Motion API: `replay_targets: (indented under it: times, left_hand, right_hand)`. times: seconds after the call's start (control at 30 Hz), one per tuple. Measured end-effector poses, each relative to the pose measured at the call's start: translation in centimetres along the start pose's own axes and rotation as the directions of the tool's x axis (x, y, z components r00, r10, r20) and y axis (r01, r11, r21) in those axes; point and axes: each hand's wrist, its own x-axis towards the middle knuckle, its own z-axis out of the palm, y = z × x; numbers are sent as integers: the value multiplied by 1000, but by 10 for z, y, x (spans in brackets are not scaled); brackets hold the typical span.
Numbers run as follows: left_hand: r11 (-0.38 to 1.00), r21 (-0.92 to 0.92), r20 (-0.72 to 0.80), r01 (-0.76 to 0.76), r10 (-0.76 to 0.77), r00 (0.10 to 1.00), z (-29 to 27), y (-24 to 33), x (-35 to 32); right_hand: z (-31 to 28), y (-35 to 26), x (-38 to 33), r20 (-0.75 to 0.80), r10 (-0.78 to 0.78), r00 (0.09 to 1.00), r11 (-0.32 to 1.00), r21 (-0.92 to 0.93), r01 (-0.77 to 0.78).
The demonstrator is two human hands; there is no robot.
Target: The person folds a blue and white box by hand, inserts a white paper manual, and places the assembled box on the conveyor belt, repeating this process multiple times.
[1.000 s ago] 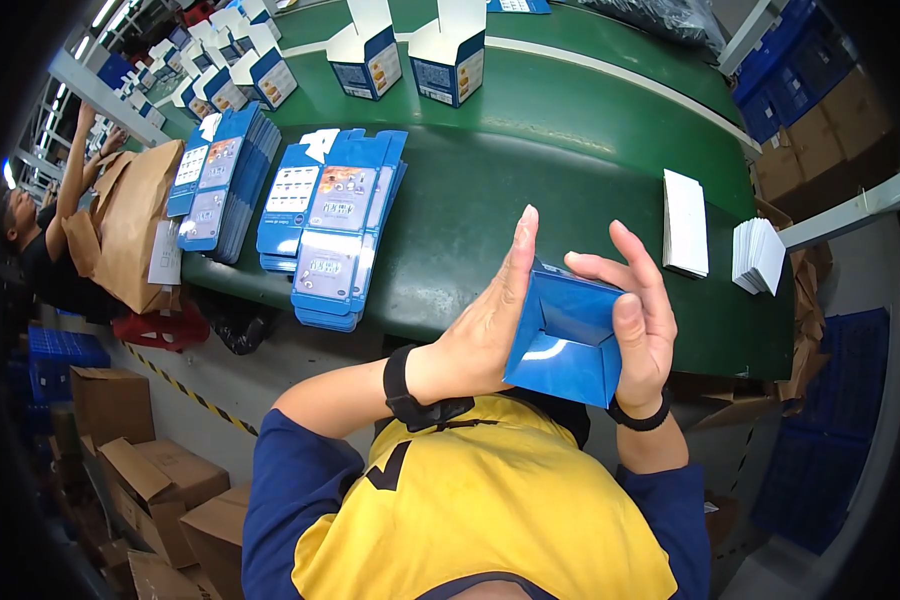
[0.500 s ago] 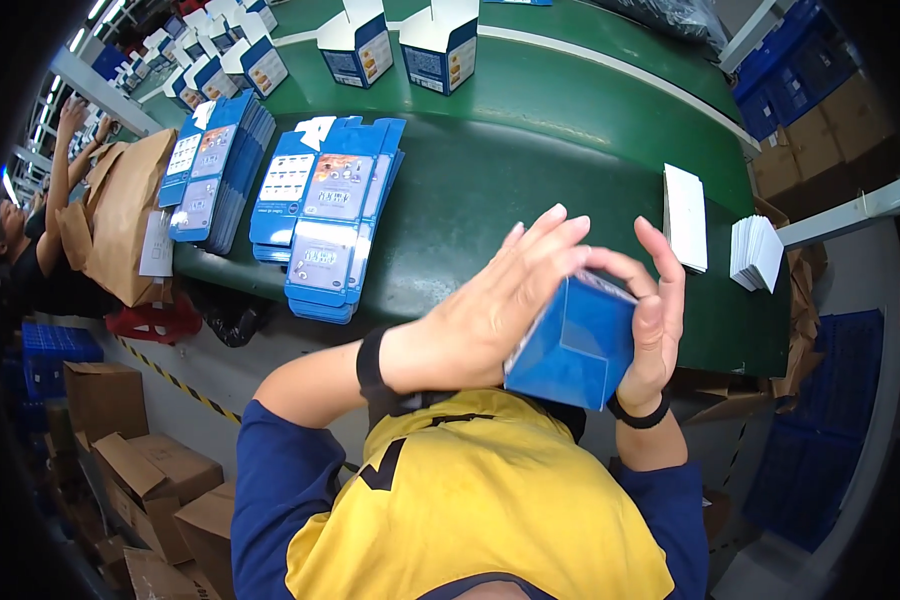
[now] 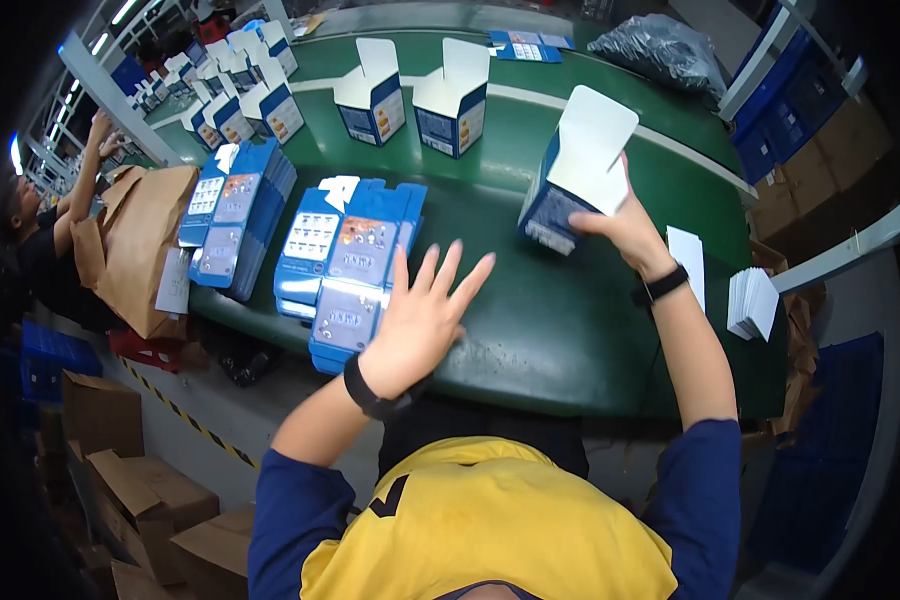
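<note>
A blue folding carton (image 3: 550,212) with a white inside stands upright with its lid flap up, over the right part of the green table. My right hand (image 3: 625,228) grips its right side, thumb toward me and the other fingers mostly hidden behind it. With fingers spread, my left hand (image 3: 420,318) is empty at the right edge of a stack of flat blue cartons (image 3: 348,255); whether it touches them I cannot tell. A second stack of flat cartons (image 3: 235,215) lies farther left. Two opened-up cartons (image 3: 372,105) (image 3: 452,115) stand beyond, lids raised.
More erected cartons (image 3: 270,110) fill the far left. White card stacks (image 3: 752,303) (image 3: 686,265) lie at the table's right end. A grey plastic bag (image 3: 660,55) sits on the far belt. A brown paper bag (image 3: 135,250) and another person (image 3: 45,235) are at left; cardboard boxes (image 3: 145,485) stand below.
The carton has gone from between both hands near my body, bottom facing me, to upright over the table in my right hand. My left hand has let go and moved left toward the flat cartons.
</note>
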Motion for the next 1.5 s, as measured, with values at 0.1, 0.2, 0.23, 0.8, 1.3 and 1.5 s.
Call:
replay_targets:
  times: [0.1,0.2,0.23,0.8,1.3,1.5]
  left_hand:
    - [992,-122,75,-26,35,997,20,0,-24]
    - [990,-138,76,-22,33,997,28,0,-35]
    - [989,-144,74,-20,31,997,31,0,-35]
    - [915,-403,-148,-30,-33,988,18,22,-17]
    - [416,-890,-351,-186,-363,863,-2,89,15]
    - [-26,-999,26,20,-260,965,-15,63,7]
  right_hand:
    - [-10,47,86,-174,-223,959,906,-399,139]
    - [-13,82,131,-207,-298,932,828,-541,144]
    - [-22,96,138,-190,-193,963,841,-537,63]
    - [-114,62,-128,-606,55,794,328,-740,-587]
    - [-12,-13,-182,283,172,944,858,428,-284]
    - [7,-8,-189,475,206,855,742,494,-453]
